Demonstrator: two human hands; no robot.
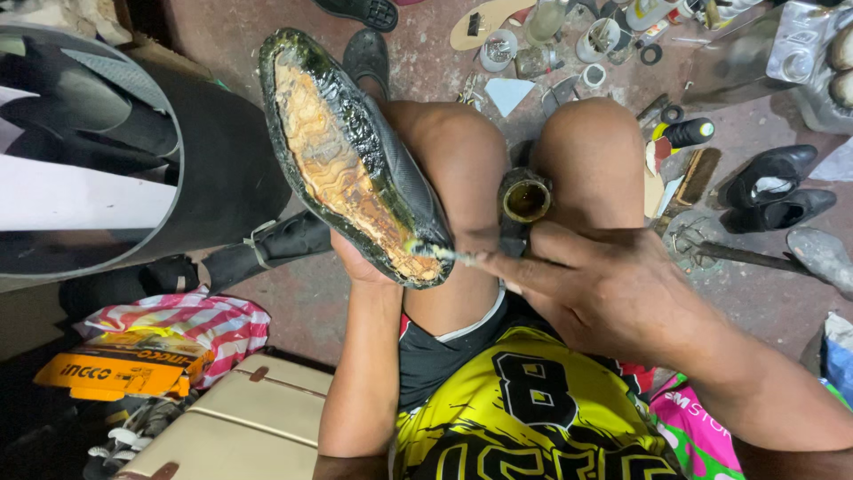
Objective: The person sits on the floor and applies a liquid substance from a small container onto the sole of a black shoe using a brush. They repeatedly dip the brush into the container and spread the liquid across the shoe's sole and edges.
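Left hand (360,265) grasps upturned black leather shoe (355,151); right hand (595,289) pinches thin brush (440,253) touching its glue-coated near end.

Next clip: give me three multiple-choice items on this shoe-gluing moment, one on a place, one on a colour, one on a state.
1. Where does the small open tin sit?
A. between the person's knees
B. on the cream suitcase
C. inside the shoe

2. What colour is the shoe?
A. white
B. red
C. black

3. How is the shoe held?
A. sole side up, in the left hand
B. flat on the floor
C. hanging from a hook

Answers:
1 A, the tin shows in the gap between both knees.
2 C, its upper and edge are black, with yellowish glue on the underside.
3 A, the right hand touches a brush to its upturned underside.
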